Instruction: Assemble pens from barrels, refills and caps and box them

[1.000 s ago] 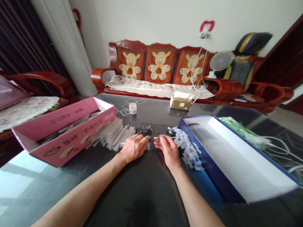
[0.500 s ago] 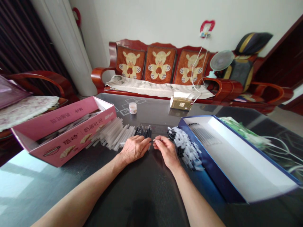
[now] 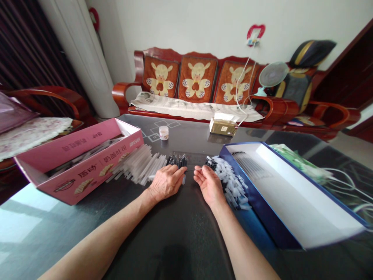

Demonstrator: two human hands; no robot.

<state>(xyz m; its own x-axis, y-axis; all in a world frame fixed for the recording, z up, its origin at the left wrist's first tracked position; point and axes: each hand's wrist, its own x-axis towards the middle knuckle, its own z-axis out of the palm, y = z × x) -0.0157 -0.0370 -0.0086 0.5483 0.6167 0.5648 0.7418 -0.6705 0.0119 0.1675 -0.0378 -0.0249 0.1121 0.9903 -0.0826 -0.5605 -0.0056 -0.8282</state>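
My left hand [image 3: 165,181] lies palm down on the dark table [image 3: 175,225], fingers closed over a clear pen tube [image 3: 183,179] whose end pokes out past the fingertips. A pile of clear tubes [image 3: 139,165] lies just left of it, and a bunch of black pen parts [image 3: 177,159] just beyond it. My right hand [image 3: 207,182] is a little apart on the right, its fingers curled at the near edge of a heap of clear caps [image 3: 230,179]. What those fingers hold is hidden.
An open pink carton [image 3: 87,155] with long parts inside stands at the left. A blue box with a white inside [image 3: 241,144] lies at the right, green packets [image 3: 294,157] and white cables [image 3: 344,175] beyond it. A small jar [image 3: 163,133] and a tissue box [image 3: 223,126] sit farther back.
My right hand has drawn away from the left and moved right to the caps. The thin rod held between both hands no longer shows. The left hand has barely moved.
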